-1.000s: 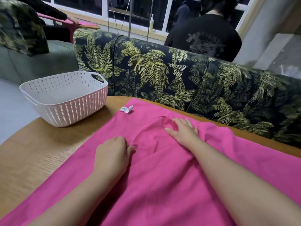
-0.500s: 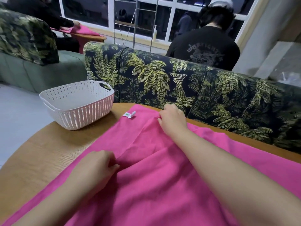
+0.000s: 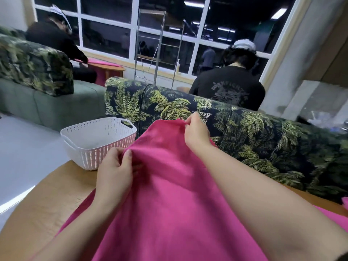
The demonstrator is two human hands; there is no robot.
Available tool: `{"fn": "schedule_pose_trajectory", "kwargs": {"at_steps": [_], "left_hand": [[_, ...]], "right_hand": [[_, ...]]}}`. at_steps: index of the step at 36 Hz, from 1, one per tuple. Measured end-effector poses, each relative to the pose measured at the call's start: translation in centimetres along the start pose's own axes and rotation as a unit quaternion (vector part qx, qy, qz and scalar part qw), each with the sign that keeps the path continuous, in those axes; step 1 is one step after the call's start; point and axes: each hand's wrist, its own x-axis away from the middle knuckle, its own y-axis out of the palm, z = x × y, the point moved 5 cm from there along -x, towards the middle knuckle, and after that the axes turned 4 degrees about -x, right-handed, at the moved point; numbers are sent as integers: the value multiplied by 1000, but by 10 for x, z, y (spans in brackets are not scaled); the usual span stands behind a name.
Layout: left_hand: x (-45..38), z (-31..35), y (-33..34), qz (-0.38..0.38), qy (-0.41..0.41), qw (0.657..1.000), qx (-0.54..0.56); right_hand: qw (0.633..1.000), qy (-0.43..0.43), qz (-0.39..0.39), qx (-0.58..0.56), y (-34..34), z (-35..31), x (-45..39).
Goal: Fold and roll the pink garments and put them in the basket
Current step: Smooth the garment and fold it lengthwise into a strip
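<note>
A large pink garment (image 3: 169, 194) is raised off the wooden table (image 3: 47, 204), its far edge held up in the air. My left hand (image 3: 114, 170) pinches that edge at the left, thumb on top of the cloth. My right hand (image 3: 195, 132) grips the same edge further away and to the right, fingers curled over it. The white perforated basket (image 3: 98, 136) stands on the table's far left corner, just left of my left hand, and looks empty. The garment's near part drapes down over the table toward me.
A palm-print sofa back (image 3: 244, 132) runs right behind the table. A person in a black shirt (image 3: 227, 89) sits beyond it, facing away. Another person (image 3: 54, 38) sits at far left by a second table holding pink cloth (image 3: 101, 63). Grey floor lies to the left.
Both hands went from pressing the garment flat on the table to gripping its far edge and lifting it up. The white label is no longer visible. The camera has tilted upward.
</note>
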Motion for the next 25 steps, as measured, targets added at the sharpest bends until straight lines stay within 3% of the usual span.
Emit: {"fn": "schedule_pose_trajectory", "kwargs": {"at_steps": [4, 9, 13, 17, 25], "left_hand": [[-36, 4, 7, 75, 34, 991, -101], [-55, -29, 9, 150, -20, 973, -172], [-56, -70, 3, 129, -57, 955, -262], [-56, -93, 9, 73, -18, 901, -428], [-65, -107, 27, 32, 55, 829, -556]], "right_hand": [[1000, -19, -19, 17, 17, -15, -24], [998, -5, -64, 27, 57, -1, -39], [997, 13, -80, 9, 96, 29, -44], [997, 26, -76, 17, 133, 59, -55], [990, 61, -97, 84, 177, 86, -80]]}}
